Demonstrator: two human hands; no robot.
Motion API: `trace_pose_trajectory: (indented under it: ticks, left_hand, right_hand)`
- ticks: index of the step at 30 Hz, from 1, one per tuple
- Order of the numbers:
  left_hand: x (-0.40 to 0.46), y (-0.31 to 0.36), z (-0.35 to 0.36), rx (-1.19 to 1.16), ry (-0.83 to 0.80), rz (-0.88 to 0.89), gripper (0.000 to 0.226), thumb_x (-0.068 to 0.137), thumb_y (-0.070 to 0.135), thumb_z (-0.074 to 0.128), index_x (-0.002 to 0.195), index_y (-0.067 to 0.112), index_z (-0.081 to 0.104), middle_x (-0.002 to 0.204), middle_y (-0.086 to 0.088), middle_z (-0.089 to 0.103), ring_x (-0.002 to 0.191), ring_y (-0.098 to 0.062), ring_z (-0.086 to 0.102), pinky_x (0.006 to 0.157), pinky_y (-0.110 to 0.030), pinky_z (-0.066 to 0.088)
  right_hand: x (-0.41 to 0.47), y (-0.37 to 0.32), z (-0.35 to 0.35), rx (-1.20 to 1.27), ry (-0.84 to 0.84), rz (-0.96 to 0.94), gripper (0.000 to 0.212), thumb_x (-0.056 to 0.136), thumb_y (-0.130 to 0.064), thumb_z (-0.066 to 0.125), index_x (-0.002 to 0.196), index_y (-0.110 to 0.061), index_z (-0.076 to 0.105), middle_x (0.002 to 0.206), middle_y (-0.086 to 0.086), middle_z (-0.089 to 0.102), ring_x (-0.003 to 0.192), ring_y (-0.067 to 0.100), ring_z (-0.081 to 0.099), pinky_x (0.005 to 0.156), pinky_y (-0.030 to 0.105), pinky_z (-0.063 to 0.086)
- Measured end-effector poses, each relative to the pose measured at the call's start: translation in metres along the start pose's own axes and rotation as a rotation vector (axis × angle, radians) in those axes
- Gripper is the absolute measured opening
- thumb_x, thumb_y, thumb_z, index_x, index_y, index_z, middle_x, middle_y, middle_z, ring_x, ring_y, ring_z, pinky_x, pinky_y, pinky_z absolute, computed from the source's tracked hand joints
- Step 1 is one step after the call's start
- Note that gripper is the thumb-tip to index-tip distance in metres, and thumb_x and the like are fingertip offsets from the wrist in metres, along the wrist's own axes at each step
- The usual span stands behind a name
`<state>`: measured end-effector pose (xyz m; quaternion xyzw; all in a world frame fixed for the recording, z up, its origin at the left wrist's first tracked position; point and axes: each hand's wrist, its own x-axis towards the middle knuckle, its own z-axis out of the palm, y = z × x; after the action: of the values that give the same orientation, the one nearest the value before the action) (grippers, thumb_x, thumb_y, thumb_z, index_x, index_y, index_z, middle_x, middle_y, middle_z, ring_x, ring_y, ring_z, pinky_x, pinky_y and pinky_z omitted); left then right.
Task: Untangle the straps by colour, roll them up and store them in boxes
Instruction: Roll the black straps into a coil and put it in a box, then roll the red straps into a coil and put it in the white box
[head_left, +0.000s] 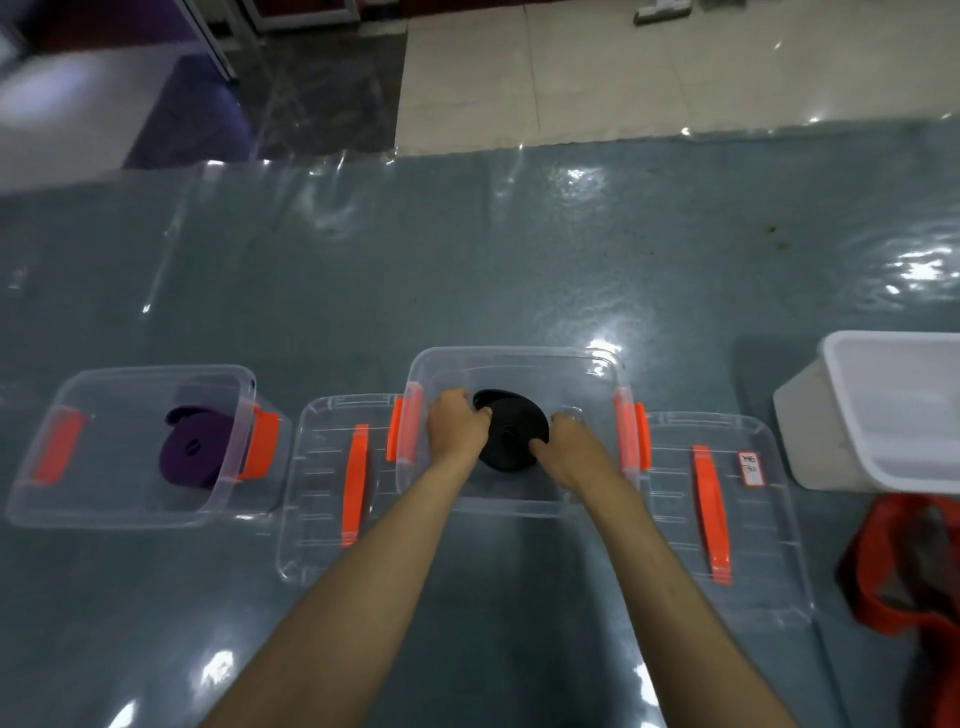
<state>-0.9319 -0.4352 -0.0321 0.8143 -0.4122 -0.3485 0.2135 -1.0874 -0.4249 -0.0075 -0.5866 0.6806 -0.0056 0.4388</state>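
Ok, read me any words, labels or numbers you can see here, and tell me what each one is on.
White sticker with a red border on the right lid: handwritten marks in two lines, too small and blurred to read.
No other text shows on the boxes, the other lid, the straps or the white tub.

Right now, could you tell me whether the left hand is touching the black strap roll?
Touching: the head view shows the left hand with fingertips curled onto the rim of the black strap roll.

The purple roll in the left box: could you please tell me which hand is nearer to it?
Left. The left hand holds the black roll in the middle box, on the side toward the purple roll; the right hand is farther away.
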Motion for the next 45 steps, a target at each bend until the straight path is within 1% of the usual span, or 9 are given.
trace_pose_trajectory:
  ticks: [2, 4, 10, 19, 25, 29, 33, 42, 45]
  left_hand:
    - [-0.017, 0.005, -0.013, 0.055, -0.004, 0.089, 0.035, 0.101, 0.011, 0.066, 0.136, 0.006, 0.064, 0.125, -0.009, 0.071, 0.115, -0.026, 0.067, 0.085, -0.026, 0.046]
    - [-0.04, 0.007, -0.03, 0.083, -0.015, 0.218, 0.032, 0.101, 0.009, 0.064, 0.133, 0.009, 0.067, 0.125, -0.01, 0.074, 0.115, -0.027, 0.069, 0.092, -0.032, 0.054]
    - [-0.13, -0.018, -0.082, 0.474, 0.042, 0.573, 0.022, 0.101, 0.019, 0.06, 0.119, 0.018, 0.073, 0.116, -0.002, 0.074, 0.107, -0.027, 0.068, 0.08, -0.036, 0.05]
    - [-0.223, -0.066, -0.084, 0.651, 0.006, 0.629, 0.032, 0.105, 0.016, 0.046, 0.131, 0.025, 0.063, 0.129, 0.003, 0.066, 0.12, -0.024, 0.06, 0.096, -0.037, 0.048]
    - [-0.258, -0.064, -0.051, 0.729, -0.05, 0.644, 0.031, 0.103, 0.016, 0.05, 0.131, 0.025, 0.061, 0.13, 0.002, 0.064, 0.123, -0.024, 0.058, 0.098, -0.038, 0.043]
    - [-0.272, -0.052, -0.023, 0.728, -0.077, 0.686, 0.031, 0.104, 0.019, 0.047, 0.131, 0.026, 0.061, 0.128, 0.002, 0.064, 0.122, -0.024, 0.058, 0.094, -0.036, 0.043]
    - [-0.283, -0.033, 0.016, 0.746, -0.101, 0.705, 0.029, 0.104, 0.022, 0.048, 0.129, 0.025, 0.064, 0.129, 0.002, 0.065, 0.122, -0.025, 0.059, 0.095, -0.037, 0.044]
    - [-0.33, 0.031, 0.145, 0.787, -0.128, 0.588, 0.029, 0.104, 0.023, 0.048, 0.127, 0.025, 0.065, 0.125, 0.0, 0.068, 0.121, -0.027, 0.062, 0.092, -0.035, 0.047]
    - [-0.357, 0.053, 0.182, 0.796, -0.157, 0.581, 0.029, 0.103, 0.022, 0.048, 0.125, 0.024, 0.066, 0.124, -0.001, 0.069, 0.119, -0.028, 0.063, 0.091, -0.036, 0.048]
  right_hand:
    - [-0.018, -0.001, -0.003, -0.044, 0.124, -0.131, 0.036, 0.102, -0.016, 0.062, 0.136, -0.004, 0.061, 0.13, 0.018, 0.065, 0.119, 0.034, 0.062, 0.088, 0.032, 0.045]
    - [-0.044, -0.002, -0.007, -0.079, 0.222, -0.266, 0.037, 0.102, -0.016, 0.063, 0.138, -0.008, 0.064, 0.129, 0.017, 0.067, 0.122, 0.034, 0.062, 0.097, 0.036, 0.049]
    - [-0.138, 0.011, -0.01, -0.205, 0.388, -0.402, 0.032, 0.103, -0.02, 0.062, 0.134, -0.016, 0.067, 0.128, 0.007, 0.07, 0.108, 0.031, 0.07, 0.088, 0.043, 0.057]
    - [-0.237, 0.056, 0.03, -0.422, 0.433, -0.241, 0.029, 0.104, -0.03, 0.06, 0.129, -0.021, 0.071, 0.123, -0.001, 0.074, 0.106, 0.026, 0.071, 0.085, 0.038, 0.055]
    - [-0.27, 0.094, 0.03, -0.456, 0.489, -0.138, 0.027, 0.1, -0.032, 0.066, 0.124, -0.021, 0.074, 0.116, -0.001, 0.077, 0.105, 0.025, 0.073, 0.082, 0.038, 0.058]
    - [-0.279, 0.123, 0.012, -0.469, 0.553, -0.094, 0.023, 0.097, -0.029, 0.07, 0.118, -0.021, 0.076, 0.115, 0.0, 0.078, 0.102, 0.029, 0.074, 0.077, 0.038, 0.057]
    - [-0.274, 0.168, -0.017, -0.431, 0.552, -0.07, 0.026, 0.1, -0.033, 0.064, 0.123, -0.025, 0.073, 0.12, -0.003, 0.076, 0.107, 0.027, 0.072, 0.081, 0.038, 0.056]
    - [-0.257, 0.324, -0.109, -0.392, 0.468, -0.091, 0.018, 0.099, -0.034, 0.063, 0.11, -0.022, 0.072, 0.113, 0.0, 0.073, 0.104, 0.029, 0.072, 0.078, 0.041, 0.056]
    - [-0.255, 0.378, -0.134, -0.401, 0.361, -0.098, 0.038, 0.089, -0.046, 0.076, 0.121, -0.026, 0.07, 0.12, -0.001, 0.064, 0.111, 0.028, 0.068, 0.082, 0.039, 0.053]
